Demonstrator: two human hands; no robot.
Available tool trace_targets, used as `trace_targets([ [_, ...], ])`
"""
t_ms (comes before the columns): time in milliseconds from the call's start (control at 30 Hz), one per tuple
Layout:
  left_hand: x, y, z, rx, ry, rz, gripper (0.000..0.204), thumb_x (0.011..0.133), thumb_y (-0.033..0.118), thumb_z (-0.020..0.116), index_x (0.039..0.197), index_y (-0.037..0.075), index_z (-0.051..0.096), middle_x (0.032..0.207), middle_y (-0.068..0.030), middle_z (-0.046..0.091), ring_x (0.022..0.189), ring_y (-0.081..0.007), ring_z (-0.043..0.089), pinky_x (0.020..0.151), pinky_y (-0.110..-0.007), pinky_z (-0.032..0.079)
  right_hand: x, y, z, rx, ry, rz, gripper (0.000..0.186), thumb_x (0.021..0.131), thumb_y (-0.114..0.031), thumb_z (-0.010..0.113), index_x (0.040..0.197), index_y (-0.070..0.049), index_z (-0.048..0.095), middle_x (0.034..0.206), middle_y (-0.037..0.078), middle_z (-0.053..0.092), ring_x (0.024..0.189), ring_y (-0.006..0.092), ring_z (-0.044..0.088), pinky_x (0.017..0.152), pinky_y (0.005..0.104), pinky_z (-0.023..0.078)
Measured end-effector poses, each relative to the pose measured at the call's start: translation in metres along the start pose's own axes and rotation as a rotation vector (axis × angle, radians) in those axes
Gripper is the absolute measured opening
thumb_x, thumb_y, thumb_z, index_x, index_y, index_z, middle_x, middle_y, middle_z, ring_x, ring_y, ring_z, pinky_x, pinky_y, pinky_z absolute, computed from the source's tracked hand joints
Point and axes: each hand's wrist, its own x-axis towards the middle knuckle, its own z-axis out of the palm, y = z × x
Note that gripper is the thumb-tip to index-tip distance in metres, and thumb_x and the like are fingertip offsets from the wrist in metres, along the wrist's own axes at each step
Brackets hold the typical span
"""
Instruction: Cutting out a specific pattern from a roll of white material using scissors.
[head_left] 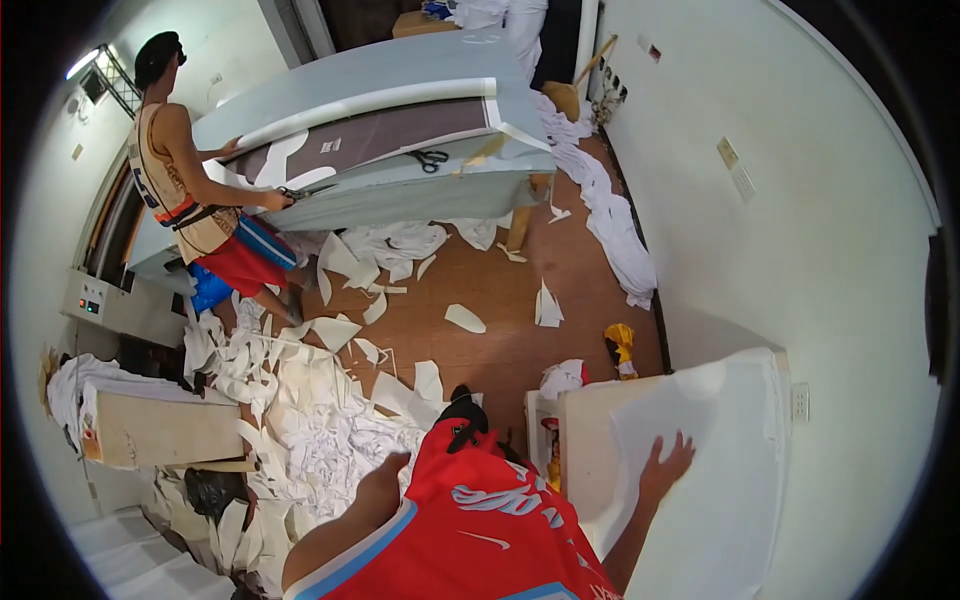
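My right hand (668, 465) is at the lower right, fingers stretched and spread, with nothing in it. It is over a smooth white cloth (725, 480) draped on a pale low cabinet (590, 440); I cannot tell whether the palm presses on it. My left arm (375, 495) bends in beside my red jersey (480, 520), and the left hand is hidden behind the jersey. Past the jersey's edge, a crumpled white cloth with a bit of red (562, 378) lies by the cabinet's corner.
A co-worker (185, 160) holds scissors (300, 192) at a long grey-covered table (400, 205) with a white roll (370, 102) and black scissors (428, 160). White scraps (330, 410) heap on the brown floor (510, 370). A yellow-and-black bundle (620, 345) lies near the right wall.
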Motion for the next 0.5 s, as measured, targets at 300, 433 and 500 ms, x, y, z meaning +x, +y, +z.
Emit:
trace_targets([
  [300,0.273,-0.324,0.119,0.369,0.07,0.204,0.023,0.093,0.021,0.044,0.103,0.005,0.057,0.071,-0.0129,0.063,0.066,-0.0297,0.063,0.057,-0.039,0.05,0.031,-0.233,0.129,0.436,-0.41,-0.409,0.045,0.09,-0.033,0.061,0.12,-0.001,0.056,0.123,0.02,0.055,0.119,0.035,0.048,0.102,0.0416,0.035],
  [433,0.356,-0.254,0.055,-0.807,0.307,-0.146,0.036,0.091,0.034,0.054,0.103,0.0,0.061,0.075,-0.0073,0.062,0.065,-0.0177,0.059,0.059,-0.031,0.048,0.036,-0.343,0.16,0.498,-0.731,-0.498,0.046,0.09,-0.036,0.058,0.122,-0.002,0.056,0.121,0.021,0.057,0.114,0.0357,0.052,0.098,0.0399,0.04],
  [500,0.387,-0.246,0.036,-0.823,0.367,-0.094,0.04,0.091,0.037,0.055,0.104,0.0,0.062,0.076,-0.0062,0.061,0.066,-0.0154,0.058,0.06,-0.03,0.047,0.043,-0.395,0.178,0.539,-0.81,-0.599,0.047,0.091,-0.036,0.057,0.122,-0.002,0.056,0.121,0.021,0.057,0.113,0.0358,0.053,0.097,0.0398,0.041],
])
